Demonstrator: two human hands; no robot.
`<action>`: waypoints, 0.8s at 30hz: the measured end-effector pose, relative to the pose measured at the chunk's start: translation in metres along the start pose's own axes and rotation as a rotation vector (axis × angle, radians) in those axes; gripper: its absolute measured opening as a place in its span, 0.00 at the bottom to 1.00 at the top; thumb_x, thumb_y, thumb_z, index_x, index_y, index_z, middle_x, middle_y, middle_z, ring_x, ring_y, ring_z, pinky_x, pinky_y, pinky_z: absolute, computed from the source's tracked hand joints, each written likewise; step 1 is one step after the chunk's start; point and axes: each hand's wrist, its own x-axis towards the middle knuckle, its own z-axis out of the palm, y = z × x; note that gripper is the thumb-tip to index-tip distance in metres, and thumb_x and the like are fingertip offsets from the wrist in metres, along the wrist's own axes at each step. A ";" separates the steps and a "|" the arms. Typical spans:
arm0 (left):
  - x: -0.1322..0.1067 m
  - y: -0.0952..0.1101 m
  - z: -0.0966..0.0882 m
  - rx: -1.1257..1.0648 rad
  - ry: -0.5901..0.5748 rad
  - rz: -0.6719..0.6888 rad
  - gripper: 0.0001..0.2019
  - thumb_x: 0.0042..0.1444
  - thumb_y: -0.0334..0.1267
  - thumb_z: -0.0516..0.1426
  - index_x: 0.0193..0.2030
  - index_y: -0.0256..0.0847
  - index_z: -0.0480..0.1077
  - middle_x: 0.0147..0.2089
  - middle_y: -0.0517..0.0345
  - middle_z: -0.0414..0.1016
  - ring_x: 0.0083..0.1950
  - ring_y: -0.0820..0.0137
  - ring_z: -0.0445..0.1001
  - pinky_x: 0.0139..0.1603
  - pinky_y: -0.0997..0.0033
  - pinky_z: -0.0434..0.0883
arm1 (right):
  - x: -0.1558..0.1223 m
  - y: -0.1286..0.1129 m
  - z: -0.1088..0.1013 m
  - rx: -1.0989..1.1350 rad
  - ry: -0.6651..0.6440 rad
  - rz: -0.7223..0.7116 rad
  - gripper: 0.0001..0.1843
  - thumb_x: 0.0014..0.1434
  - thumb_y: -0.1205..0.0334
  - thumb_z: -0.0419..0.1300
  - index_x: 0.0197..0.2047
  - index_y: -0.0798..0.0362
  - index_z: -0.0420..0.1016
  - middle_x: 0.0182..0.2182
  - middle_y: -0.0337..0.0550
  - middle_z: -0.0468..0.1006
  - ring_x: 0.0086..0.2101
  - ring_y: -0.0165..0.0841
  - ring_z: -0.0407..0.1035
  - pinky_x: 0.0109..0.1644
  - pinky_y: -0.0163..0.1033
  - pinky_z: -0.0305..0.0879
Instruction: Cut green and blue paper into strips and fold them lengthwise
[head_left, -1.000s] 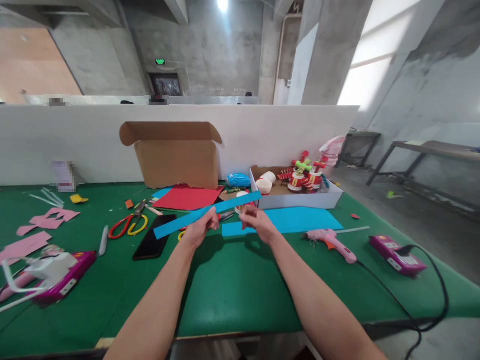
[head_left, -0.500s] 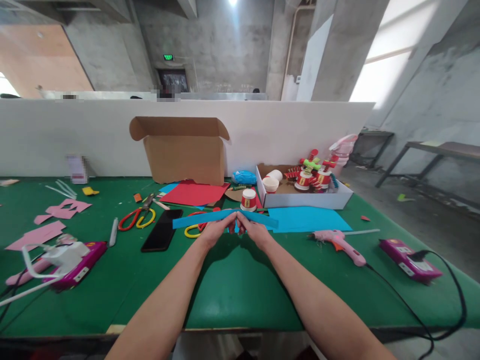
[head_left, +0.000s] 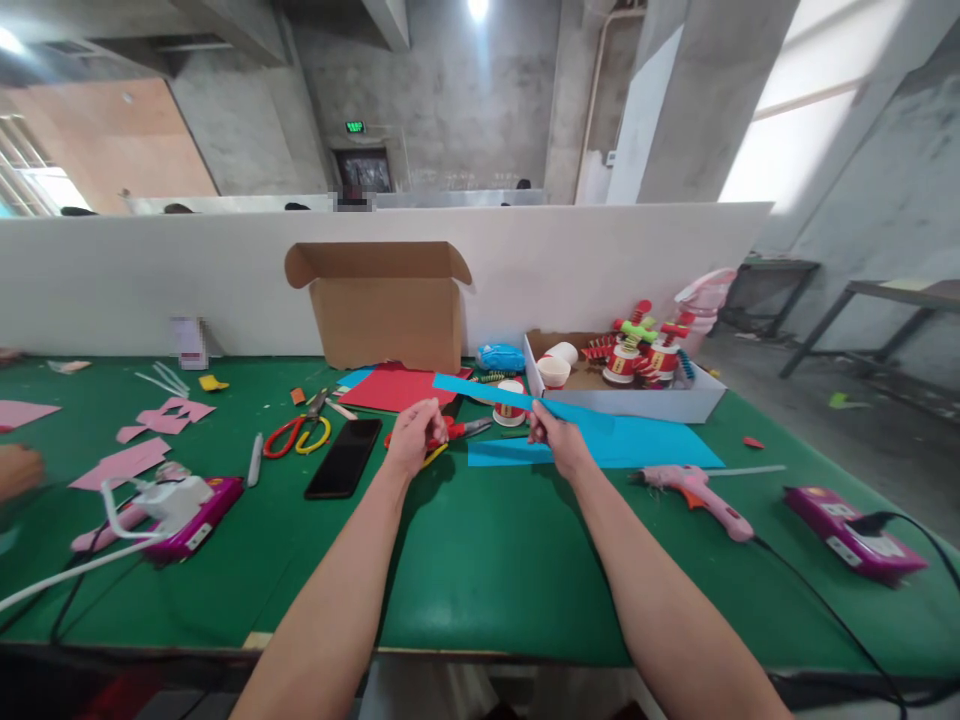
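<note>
My right hand [head_left: 556, 437] pinches a long blue paper strip [head_left: 484, 390] near its middle, holding it above the table. The strip slants from upper left down to the right. Beside its left end, slightly lower and apart from it, my left hand [head_left: 417, 436] has its fingers curled in, with nothing visible in them. Red-and-yellow-handled pliers [head_left: 469, 428] lie behind and partly under my left hand. Under the strip stands a red and white paper cup [head_left: 509, 402]. A blue paper sheet [head_left: 660, 442] and another blue strip [head_left: 499, 453] lie on the table.
On the left are a black phone [head_left: 343, 460], scissor-like pliers [head_left: 300, 432], pink paper pieces [head_left: 124, 463] and a purple power strip [head_left: 199, 525]. A pink glue gun [head_left: 701, 495] lies right, before a white box [head_left: 637, 403] of crafts. Another person's hand [head_left: 19, 470] shows far left.
My hands have moved apart. My left hand has let go of the blue strip, which stays in my right hand and now slants. Another person's hand has come into view at the left.
</note>
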 end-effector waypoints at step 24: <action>-0.001 -0.007 0.008 0.005 0.080 0.005 0.27 0.56 0.59 0.55 0.16 0.42 0.59 0.14 0.65 0.58 0.19 0.75 0.62 0.25 0.72 0.63 | -0.004 0.000 0.006 -0.228 -0.158 -0.113 0.30 0.49 0.30 0.57 0.19 0.49 0.65 0.15 0.34 0.64 0.22 0.30 0.64 0.32 0.38 0.67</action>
